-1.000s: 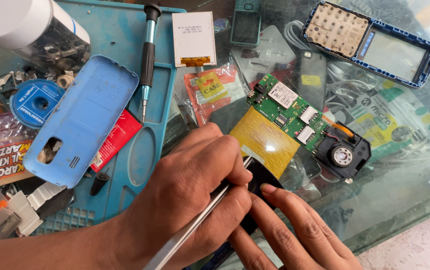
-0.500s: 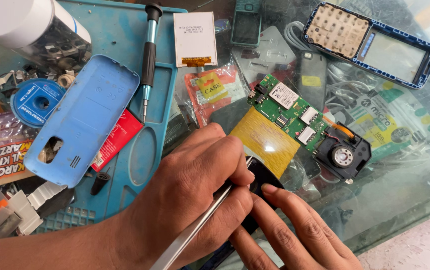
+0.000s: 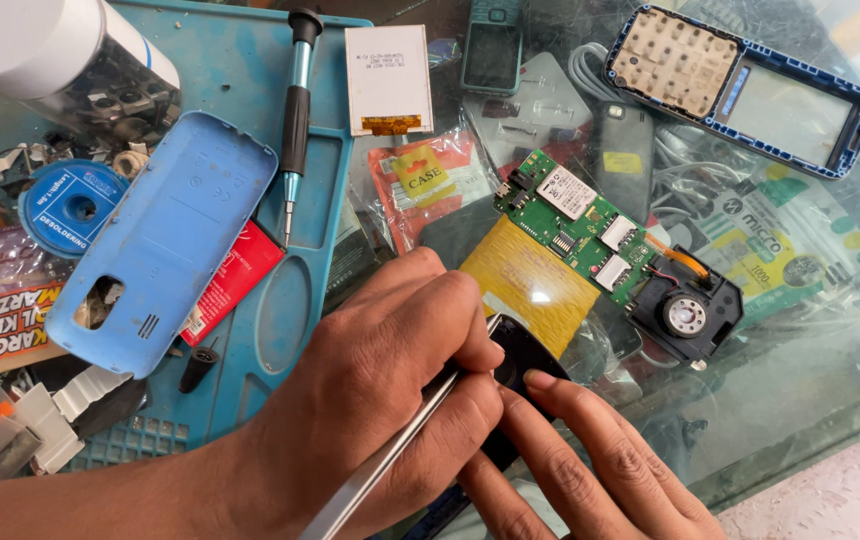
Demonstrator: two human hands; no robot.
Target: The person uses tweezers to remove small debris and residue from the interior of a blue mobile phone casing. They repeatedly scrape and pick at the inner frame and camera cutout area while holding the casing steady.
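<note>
My left hand [image 3: 380,400] comes in from the lower left and grips metal tweezers [image 3: 390,465], whose tips meet a small black phone part [image 3: 525,360] on the glass table. My right hand [image 3: 590,470] lies beside it, with its fingertips pressing on the same black part. Just beyond the hands lies a green circuit board [image 3: 575,220] on a yellow sheet [image 3: 530,280]. A black speaker module [image 3: 685,315] is wired to the board's right end.
A light blue phone back cover [image 3: 170,230] and a screwdriver [image 3: 295,110] lie on a blue work mat [image 3: 220,50] at the left. A small display panel [image 3: 387,75], a blue phone front frame [image 3: 740,85], a white container [image 3: 40,40], a solder wick spool [image 3: 75,205] and packets surround them.
Both hands stay on the black part and have barely shifted. Nothing else on the table has moved.
</note>
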